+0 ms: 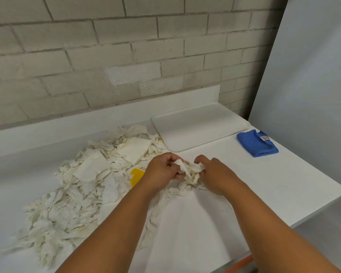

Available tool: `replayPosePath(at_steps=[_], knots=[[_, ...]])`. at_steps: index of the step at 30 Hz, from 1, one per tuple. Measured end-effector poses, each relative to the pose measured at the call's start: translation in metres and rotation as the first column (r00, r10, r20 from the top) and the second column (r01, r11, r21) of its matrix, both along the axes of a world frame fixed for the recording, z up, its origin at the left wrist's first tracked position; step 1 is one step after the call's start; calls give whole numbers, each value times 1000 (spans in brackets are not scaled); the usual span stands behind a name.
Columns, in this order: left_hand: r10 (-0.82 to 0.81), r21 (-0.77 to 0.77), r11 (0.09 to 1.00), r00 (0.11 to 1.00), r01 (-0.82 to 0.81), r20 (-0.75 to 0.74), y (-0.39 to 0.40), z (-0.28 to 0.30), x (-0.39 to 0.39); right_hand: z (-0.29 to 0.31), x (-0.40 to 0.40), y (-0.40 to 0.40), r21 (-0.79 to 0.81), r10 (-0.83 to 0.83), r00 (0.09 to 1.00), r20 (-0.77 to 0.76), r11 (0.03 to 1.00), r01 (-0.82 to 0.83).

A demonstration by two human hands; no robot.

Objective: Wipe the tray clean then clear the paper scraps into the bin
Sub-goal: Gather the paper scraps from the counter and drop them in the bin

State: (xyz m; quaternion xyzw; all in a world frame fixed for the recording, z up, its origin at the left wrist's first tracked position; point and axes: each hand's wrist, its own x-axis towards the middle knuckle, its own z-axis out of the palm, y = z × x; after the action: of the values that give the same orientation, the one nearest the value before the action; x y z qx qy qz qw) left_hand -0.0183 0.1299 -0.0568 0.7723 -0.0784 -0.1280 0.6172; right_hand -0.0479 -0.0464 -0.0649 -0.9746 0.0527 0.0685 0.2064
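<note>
the paper scraps [71, 196] lie in a big messy pile on the left side of the white counter [264, 184], and a small bunch of scraps [191, 171] is held up between the 2 hands near the middle. the left hand [163, 168] pinches one end of the bunch with curled fingers, and the right hand [215, 174] curls round the other end. the scraps look very light, soft and crumpled, so they will likely squash easily and small bits may slip out or drift away. it seems best to scoop them from under and press them into a ball, not pick at the tips. the white tray [201, 128] sits just behind the hands, flat, and it looks bare. a folded blue cloth [257, 145] rests to the right of the tray, close to it. a yellow thing [137, 175] peeks out by the left hand. no bin shows here.
</note>
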Motion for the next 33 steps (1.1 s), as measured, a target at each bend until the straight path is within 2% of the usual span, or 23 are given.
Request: replayPosePath(at_steps=[1,3,5,7,9,13,15,18,22,24,26,28,30,32,33], knots=[[-56,106,993,998,54,22,1,-3,1,-1,-2,-1,5,9,997,-72,1000,-8],[-179,377,915,982,145,57,3,-11,2,-1,-6,-4,54,14,981,-196,999,-3],[-233,462,866,972,191,33,4,-15,-1,2,-7,-4,187,29,964,-263,982,21],[-262,483,844,965,232,-7,1,-13,-4,6,-7,-1,302,82,956,-282,953,7],[-298,519,812,954,265,-20,-2,-10,-6,7,-5,5,311,111,953,-283,950,-18],[-274,523,817,961,241,-14,-1,-10,-6,-4,-3,30,70,33,985,-167,997,-22],[-272,505,831,962,233,4,2,-12,-6,-12,-2,40,21,-26,997,-69,999,27],[-188,451,883,978,130,86,6,-12,-4,-18,1,42,70,-55,998,-8,996,56],[-43,422,906,980,-43,194,15,-10,4,-21,3,30,147,-87,992,95,986,72],[-4,484,862,954,-149,300,19,-10,11,-16,3,22,259,-117,989,95,962,89],[-25,590,775,924,-224,383,23,-10,20,-7,2,13,437,-180,983,42,888,144],[-85,717,669,938,-196,336,25,-11,29,2,1,3,570,-240,971,-12,796,203],[-140,810,579,969,-88,205,26,-15,37,13,-1,-5,622,-252,967,-23,754,212],[-159,851,524,978,-32,134,25,-21,42,23,-4,-12,711,-256,966,-32,673,203],[-162,855,517,975,-45,150,23,-23,43,27,-6,-15,758,-258,965,-39,622,197]])
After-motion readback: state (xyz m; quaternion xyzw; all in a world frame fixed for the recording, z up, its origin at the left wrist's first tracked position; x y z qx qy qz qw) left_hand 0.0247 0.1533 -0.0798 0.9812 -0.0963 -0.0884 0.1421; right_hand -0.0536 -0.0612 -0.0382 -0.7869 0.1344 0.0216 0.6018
